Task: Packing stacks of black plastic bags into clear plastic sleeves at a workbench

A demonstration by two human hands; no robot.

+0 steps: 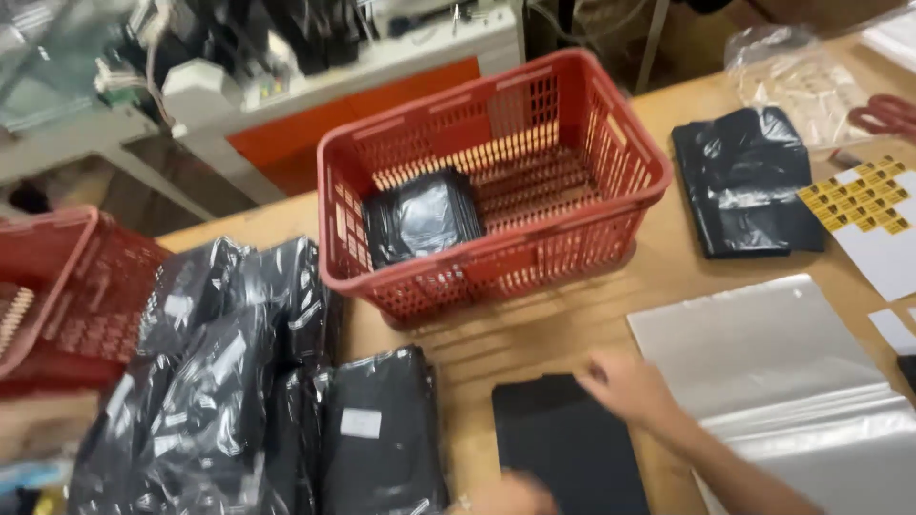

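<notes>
1. Off the left edge of the table (572, 315), I see part of a red basket (67, 286); what it stands on is out of my view.
2. Along the near left part of the table lies a heap of black bagged packs (219, 401) in glossy plastic, some with small white labels.
3. Toward the near edge, my left hand (506, 496) shows only as a blurred patch at the bottom of the view, just beside the black flat piece (568, 448); I cannot tell whether its fingers are apart or closed.
4. That black flat piece lies flat on the table at the near edge, between the heap and the clear plastic sheets.
5. Behind it, mid-table, stands a second red basket (496, 181) with one black pack (420, 215) in its left half.
6. My right hand (625, 386) rests on the far right corner of the black flat piece, fingers spread and flat, gripping nothing.
7. Right of the hand lie clear plastic sheets (792, 381), reaching the near right corner.
8. Further back on the right sits a black folded bag (744, 181), then a sheet of yellow stickers (863, 195), a clear bag (792, 76) and red scissors (887, 114) near the far right corner.
</notes>
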